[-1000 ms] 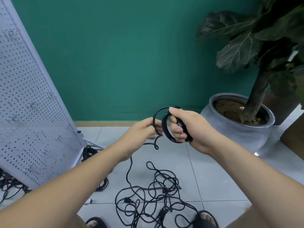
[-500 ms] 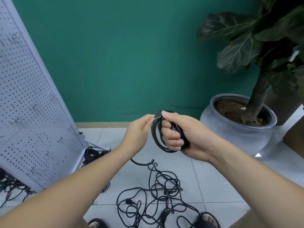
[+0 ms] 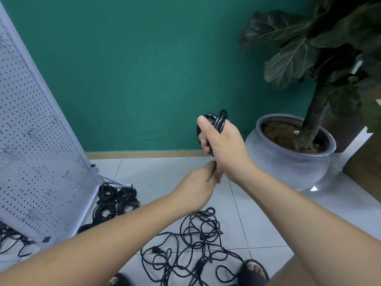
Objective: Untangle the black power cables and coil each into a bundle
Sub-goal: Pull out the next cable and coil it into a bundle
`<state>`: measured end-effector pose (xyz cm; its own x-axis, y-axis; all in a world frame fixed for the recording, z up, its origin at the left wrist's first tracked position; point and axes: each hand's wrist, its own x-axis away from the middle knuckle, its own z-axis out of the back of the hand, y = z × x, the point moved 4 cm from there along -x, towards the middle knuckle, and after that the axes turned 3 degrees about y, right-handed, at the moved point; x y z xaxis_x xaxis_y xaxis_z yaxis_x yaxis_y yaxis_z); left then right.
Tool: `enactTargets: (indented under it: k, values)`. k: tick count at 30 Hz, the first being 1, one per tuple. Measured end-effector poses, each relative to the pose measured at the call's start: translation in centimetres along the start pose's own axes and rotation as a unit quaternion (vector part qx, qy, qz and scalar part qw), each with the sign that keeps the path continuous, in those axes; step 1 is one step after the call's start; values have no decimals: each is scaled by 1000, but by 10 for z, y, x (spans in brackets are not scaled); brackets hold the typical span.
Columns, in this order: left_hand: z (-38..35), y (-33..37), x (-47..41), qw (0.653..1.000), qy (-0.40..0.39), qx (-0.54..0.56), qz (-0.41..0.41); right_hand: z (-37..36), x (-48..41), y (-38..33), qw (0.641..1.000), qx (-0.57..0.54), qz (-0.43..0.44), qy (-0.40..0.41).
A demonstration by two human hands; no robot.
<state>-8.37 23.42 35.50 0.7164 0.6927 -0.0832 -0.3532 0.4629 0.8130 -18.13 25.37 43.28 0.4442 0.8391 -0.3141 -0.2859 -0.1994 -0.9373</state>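
Right hand (image 3: 222, 147) clenches cable coil (image 3: 219, 118), loops jutting above; left hand (image 3: 201, 181) pinches tail (image 3: 214, 162) below.

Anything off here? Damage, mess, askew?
Only the tangled cable heap on the floor, loops crossing every way: unfinished work. The right hand grips a coil; coiled bundles lie by the pegboard foot. No damage visible.
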Motion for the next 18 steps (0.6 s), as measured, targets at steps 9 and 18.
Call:
enactTargets:
  k: [9,18]
  values:
    - [17,4,7,999,10,-26,20,12,-23,27,983,175,49,9]
    - [80,-4,6,994,80,-76,-6,24,-29,48,960,274,13,-57]
